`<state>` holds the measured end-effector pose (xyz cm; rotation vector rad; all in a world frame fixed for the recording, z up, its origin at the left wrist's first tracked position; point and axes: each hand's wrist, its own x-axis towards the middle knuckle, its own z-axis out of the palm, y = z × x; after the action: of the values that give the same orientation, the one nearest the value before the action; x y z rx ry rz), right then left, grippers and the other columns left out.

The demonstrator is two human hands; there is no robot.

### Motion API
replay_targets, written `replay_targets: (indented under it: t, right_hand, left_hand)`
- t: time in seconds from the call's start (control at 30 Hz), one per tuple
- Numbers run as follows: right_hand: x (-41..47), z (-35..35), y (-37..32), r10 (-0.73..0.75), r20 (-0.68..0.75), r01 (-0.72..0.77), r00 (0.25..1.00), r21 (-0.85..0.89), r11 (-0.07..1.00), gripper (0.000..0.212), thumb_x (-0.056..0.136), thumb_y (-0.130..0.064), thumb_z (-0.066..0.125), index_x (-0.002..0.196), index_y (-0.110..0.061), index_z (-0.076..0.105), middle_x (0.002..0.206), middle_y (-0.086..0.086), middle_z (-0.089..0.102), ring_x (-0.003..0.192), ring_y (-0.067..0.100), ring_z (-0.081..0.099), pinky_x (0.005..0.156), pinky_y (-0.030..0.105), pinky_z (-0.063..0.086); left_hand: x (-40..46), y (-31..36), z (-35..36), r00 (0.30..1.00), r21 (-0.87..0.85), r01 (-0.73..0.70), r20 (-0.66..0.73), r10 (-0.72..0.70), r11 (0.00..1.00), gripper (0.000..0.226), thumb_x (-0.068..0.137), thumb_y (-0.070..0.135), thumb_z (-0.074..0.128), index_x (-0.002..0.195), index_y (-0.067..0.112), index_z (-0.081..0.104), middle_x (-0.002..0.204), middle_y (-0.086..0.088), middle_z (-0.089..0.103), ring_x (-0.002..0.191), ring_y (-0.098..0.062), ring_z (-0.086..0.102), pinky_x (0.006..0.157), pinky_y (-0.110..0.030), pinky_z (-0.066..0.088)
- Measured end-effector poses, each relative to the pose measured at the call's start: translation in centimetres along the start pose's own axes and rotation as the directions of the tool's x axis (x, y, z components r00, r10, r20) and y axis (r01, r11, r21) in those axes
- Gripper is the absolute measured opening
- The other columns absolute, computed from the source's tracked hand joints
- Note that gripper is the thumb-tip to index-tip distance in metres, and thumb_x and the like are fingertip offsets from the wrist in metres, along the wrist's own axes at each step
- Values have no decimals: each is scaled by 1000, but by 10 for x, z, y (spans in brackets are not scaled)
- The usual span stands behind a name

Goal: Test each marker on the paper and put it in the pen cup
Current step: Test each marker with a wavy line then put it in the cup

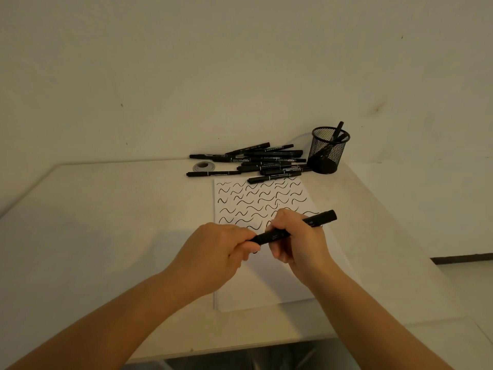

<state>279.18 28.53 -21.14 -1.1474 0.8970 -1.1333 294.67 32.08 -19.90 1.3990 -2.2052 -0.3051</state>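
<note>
Head view: black marker is held level above the paper. Right hand grips its barrel; left hand pinches its near end. Beyond the paper lie loose markers beside the mesh pen cup.

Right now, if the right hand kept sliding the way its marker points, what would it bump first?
Probably nothing on the table. The right hand holds the marker pointing up-right, and that line looks free; the pen cup sits farther back, though depth is unclear.
</note>
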Motion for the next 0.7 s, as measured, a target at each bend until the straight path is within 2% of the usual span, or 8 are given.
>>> replay_targets:
  t: [0.13,0.17,0.23,0.3,0.4,0.5,0.57,0.7]
  right_hand:
    - [13,-34,-6,-35,-97,58,995,239,969,37,75,-6,44,39,-15,47,35,0,39,26,11,29,32,12,21]
    - [16,-50,-9,-68,-127,97,990,236,967,40,77,-2,42,40,-16,47,37,-2,39,28,10,29,34,13,20]
    - [16,-64,-10,-116,-78,116,990,-1,993,40,81,-4,46,44,-18,52,40,-4,44,34,9,33,36,16,24]
    - [15,-58,-1,-60,10,60,998,-248,967,35,86,-9,51,55,-21,58,43,-4,52,38,9,40,38,17,30]
    - [18,-42,5,-43,24,49,999,-429,902,11,82,-13,63,75,-21,63,57,-9,62,50,4,54,45,15,40]
    - [22,-44,8,-73,-59,44,996,-389,920,11,81,-12,64,84,-21,68,67,-8,65,59,2,58,52,13,42]
    - [21,-41,10,-93,-73,59,993,-379,924,9,84,-13,61,82,-19,67,67,-3,66,55,2,57,49,10,40]
    - [19,-41,23,-161,-187,59,969,-457,887,19,83,-17,57,65,-22,61,54,-3,62,51,6,54,56,22,43]
  left_hand:
    - [-10,-24,-9,961,-268,262,159,-225,927,30,90,15,52,67,29,64,54,16,60,49,-1,54,52,-7,37]
    - [-13,-35,-16,943,-308,325,176,-282,894,32,90,14,52,65,30,65,53,15,59,47,-1,52,51,-8,38]
    - [-14,-52,-25,925,-327,374,204,-322,868,32,91,15,51,67,30,65,55,14,60,48,0,52,52,-11,40]
    - [-8,-57,-23,936,-352,345,190,-295,870,30,91,17,50,70,33,65,59,14,64,53,0,56,55,-11,41]
    - [4,-51,-7,952,-344,304,150,-268,888,27,92,23,49,72,36,61,70,19,68,69,1,63,68,-13,43]
    - [11,-48,11,966,-275,257,84,-243,927,20,93,33,45,77,39,57,81,19,70,72,-9,65,67,-29,48]
    - [19,-46,19,980,-211,198,36,-195,957,19,93,38,41,81,41,56,87,16,70,68,-3,60,61,-27,45]
    - [31,-52,36,979,-82,202,-3,-203,976,24,94,40,36,97,28,56,93,4,64,85,-14,54,75,-34,46]
